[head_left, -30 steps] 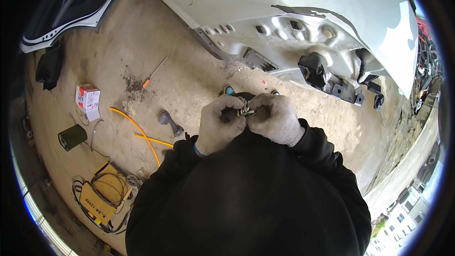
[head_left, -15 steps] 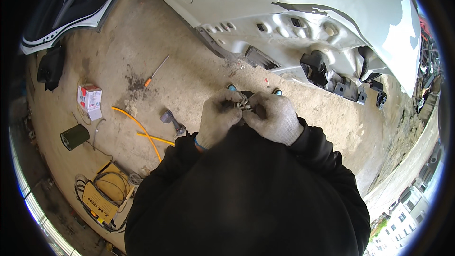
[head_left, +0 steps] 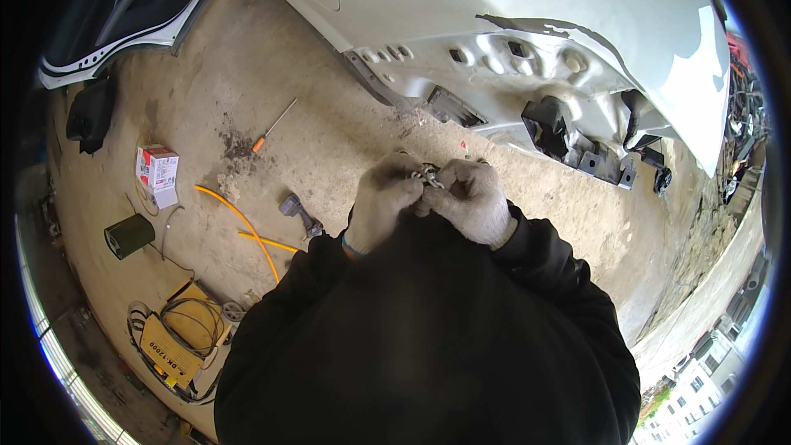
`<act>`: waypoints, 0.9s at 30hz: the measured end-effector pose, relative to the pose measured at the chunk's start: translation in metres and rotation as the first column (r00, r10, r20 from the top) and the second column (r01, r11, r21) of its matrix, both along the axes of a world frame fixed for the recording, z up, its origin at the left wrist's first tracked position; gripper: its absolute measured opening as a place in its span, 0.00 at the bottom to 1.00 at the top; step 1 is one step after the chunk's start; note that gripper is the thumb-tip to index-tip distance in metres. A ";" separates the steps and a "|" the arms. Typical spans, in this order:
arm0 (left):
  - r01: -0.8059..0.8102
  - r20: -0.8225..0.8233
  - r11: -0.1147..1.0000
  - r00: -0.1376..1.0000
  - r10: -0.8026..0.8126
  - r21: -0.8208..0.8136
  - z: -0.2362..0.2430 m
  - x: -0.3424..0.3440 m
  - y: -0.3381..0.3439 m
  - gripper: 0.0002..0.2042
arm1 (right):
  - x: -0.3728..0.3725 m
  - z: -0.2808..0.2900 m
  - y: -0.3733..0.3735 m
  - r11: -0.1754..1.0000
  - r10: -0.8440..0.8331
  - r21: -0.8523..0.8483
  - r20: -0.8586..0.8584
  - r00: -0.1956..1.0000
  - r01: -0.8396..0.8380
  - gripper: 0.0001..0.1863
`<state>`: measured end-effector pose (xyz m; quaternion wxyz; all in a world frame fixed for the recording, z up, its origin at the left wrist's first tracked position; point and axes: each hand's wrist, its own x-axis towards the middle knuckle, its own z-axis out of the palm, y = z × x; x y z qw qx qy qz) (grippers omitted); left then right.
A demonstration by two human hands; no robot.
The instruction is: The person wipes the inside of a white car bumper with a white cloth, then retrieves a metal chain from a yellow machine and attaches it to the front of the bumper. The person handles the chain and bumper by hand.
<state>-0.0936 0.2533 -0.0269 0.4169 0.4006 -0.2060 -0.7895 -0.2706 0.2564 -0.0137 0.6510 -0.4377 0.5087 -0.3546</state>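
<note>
In front of my chest, both gloved hands meet around a small silvery metal piece (head_left: 429, 176), perhaps several small links or fittings; its exact kind is too small to make out. My left hand (head_left: 381, 204) wears a whitish knit glove and pinches the piece from the left, thumb and fingers closed. From the other side my right hand (head_left: 475, 204), gloved alike, grips it with bent fingers and thumb. Much of the piece is hidden by the fingertips. Below the hands is the concrete floor (head_left: 329, 140).
A white car body (head_left: 395, 0) with bare lower sheet metal spans the top right. On the left floor lie an orange-handled screwdriver (head_left: 259, 144), a cordless power tool (head_left: 301, 214), an orange hose (head_left: 253, 228), a red-white box (head_left: 155, 166), a green cylinder (head_left: 129, 236) and a yellow machine (head_left: 171, 350).
My right hand has shifted slightly left and my hands are closer together. The metal piece has turned a little between the fingers. My shoe tips are now mostly covered.
</note>
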 end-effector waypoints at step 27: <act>0.102 0.379 0.927 0.924 0.045 -0.360 -0.009 -0.006 0.006 0.11 | -0.004 -0.018 0.002 0.995 -0.019 0.100 0.205 0.979 -0.002 0.08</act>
